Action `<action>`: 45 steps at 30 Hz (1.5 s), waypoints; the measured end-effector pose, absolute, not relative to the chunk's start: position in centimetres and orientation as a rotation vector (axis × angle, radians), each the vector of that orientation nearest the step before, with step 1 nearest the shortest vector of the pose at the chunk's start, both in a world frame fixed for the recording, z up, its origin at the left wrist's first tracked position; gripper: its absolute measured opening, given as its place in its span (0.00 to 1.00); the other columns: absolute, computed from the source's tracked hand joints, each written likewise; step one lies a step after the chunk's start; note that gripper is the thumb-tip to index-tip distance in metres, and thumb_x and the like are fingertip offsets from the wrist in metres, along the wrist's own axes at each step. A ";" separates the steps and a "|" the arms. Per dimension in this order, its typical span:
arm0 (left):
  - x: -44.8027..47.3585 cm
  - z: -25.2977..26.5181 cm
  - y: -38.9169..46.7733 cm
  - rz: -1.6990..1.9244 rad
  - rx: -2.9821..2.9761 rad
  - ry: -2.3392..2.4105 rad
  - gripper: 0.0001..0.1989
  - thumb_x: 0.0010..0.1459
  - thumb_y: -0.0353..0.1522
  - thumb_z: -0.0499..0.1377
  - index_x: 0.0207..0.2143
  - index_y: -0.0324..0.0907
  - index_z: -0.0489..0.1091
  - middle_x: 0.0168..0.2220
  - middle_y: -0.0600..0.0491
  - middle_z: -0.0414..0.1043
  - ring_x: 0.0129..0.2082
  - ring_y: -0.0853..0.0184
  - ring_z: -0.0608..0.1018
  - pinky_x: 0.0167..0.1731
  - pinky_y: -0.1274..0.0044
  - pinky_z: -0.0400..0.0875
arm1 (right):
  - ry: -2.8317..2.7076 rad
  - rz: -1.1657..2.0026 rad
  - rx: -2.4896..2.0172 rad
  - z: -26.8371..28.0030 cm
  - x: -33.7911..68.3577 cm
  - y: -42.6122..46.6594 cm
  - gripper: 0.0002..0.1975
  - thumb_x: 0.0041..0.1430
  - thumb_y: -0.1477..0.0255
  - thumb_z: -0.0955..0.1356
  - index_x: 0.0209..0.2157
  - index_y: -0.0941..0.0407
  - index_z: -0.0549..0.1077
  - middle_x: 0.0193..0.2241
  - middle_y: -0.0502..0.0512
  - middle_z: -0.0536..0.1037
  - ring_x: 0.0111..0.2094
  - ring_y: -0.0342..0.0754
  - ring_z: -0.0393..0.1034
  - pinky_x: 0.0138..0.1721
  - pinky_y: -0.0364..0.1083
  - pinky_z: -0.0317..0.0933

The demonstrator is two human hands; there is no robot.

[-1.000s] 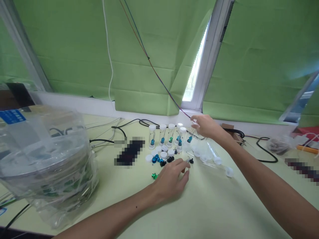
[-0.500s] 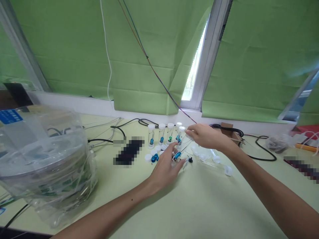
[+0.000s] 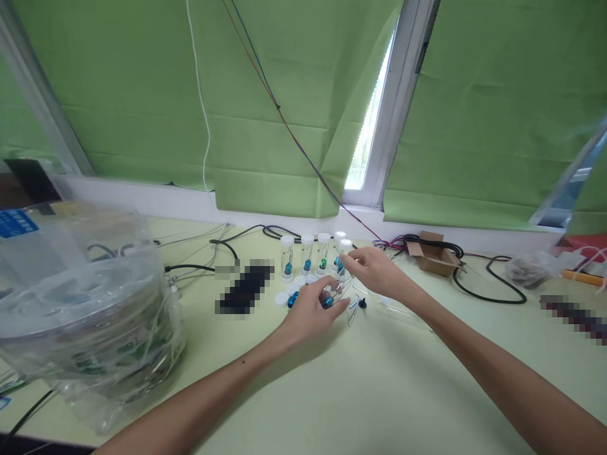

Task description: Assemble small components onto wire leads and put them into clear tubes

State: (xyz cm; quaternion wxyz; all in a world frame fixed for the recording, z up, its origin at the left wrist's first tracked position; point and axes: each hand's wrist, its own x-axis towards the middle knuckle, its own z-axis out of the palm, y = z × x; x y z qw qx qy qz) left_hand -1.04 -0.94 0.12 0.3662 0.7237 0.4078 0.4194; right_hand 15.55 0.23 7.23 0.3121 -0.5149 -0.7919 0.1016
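Note:
My left hand (image 3: 308, 311) is closed around the lower part of a slanted clear tube (image 3: 342, 288), with a blue metallic piece (image 3: 327, 303) showing at its lower end. At the tube's upper end, the fingers of my right hand (image 3: 370, 268) are pinched together; what they grip is too small to make out. Behind my hands stand several capped clear tubes (image 3: 287, 258), holding blue or green pieces with thin wires. Loose blue balls (image 3: 293, 299) and white caps (image 3: 281, 299) lie left of my left hand. Thin metal pins and a small black knob (image 3: 363, 303) lie just right of it.
A large spool wrapped in clear plastic (image 3: 85, 303) fills the left side. A dark blurred-out object (image 3: 245, 289) lies between it and my hands. Behind my right arm are an open cardboard box (image 3: 434, 258) and black cables (image 3: 478, 297). A clear tube (image 3: 403, 311) lies under my right forearm.
My right hand has moved left and slightly down, closer to my left hand. The blue piece in my left hand now sits lower, and the cardboard box is more exposed.

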 end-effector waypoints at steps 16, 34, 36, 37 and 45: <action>-1.3 0.4 -0.1 1.223 1.653 0.911 0.21 0.47 0.42 0.66 0.42 0.44 0.68 0.22 0.62 0.59 0.15 0.77 0.61 0.14 0.82 0.56 | -2.002 1.140 -1.138 5.3 16.3 0.0 0.19 0.57 0.56 0.68 0.42 0.55 0.65 0.26 0.49 0.75 0.27 0.44 0.69 0.27 0.42 0.63; -1.7 -0.7 1.0 1.407 1.711 1.171 0.14 0.54 0.43 0.60 0.32 0.41 0.70 0.23 0.59 0.61 0.17 0.75 0.63 0.18 0.81 0.57 | -2.558 0.177 -1.491 -1.0 15.3 3.8 0.05 0.58 0.81 0.64 0.30 0.58 0.69 0.33 0.57 0.74 0.32 0.47 0.69 0.30 0.42 0.56; -1.7 -0.7 0.9 1.402 1.718 1.169 0.14 0.54 0.43 0.60 0.31 0.41 0.69 0.24 0.59 0.62 0.17 0.75 0.63 0.19 0.81 0.58 | -2.603 0.092 -1.517 -1.3 14.9 3.5 0.07 0.57 0.83 0.63 0.32 0.58 0.69 0.35 0.59 0.73 0.31 0.48 0.69 0.28 0.43 0.54; -1.7 -0.7 0.8 1.402 1.716 1.172 0.14 0.54 0.43 0.60 0.32 0.41 0.70 0.25 0.59 0.63 0.18 0.75 0.63 0.19 0.81 0.58 | -2.623 0.053 -1.527 -1.3 14.8 3.4 0.08 0.57 0.84 0.62 0.33 0.59 0.69 0.36 0.60 0.72 0.32 0.49 0.69 0.28 0.43 0.54; -1.8 -1.0 1.0 1.408 1.710 1.210 0.16 0.52 0.44 0.61 0.30 0.40 0.71 0.23 0.57 0.65 0.18 0.73 0.64 0.19 0.80 0.58 | -2.654 -0.118 -1.649 0.7 15.3 2.6 0.12 0.51 0.88 0.64 0.34 0.58 0.67 0.34 0.60 0.73 0.32 0.50 0.69 0.26 0.43 0.50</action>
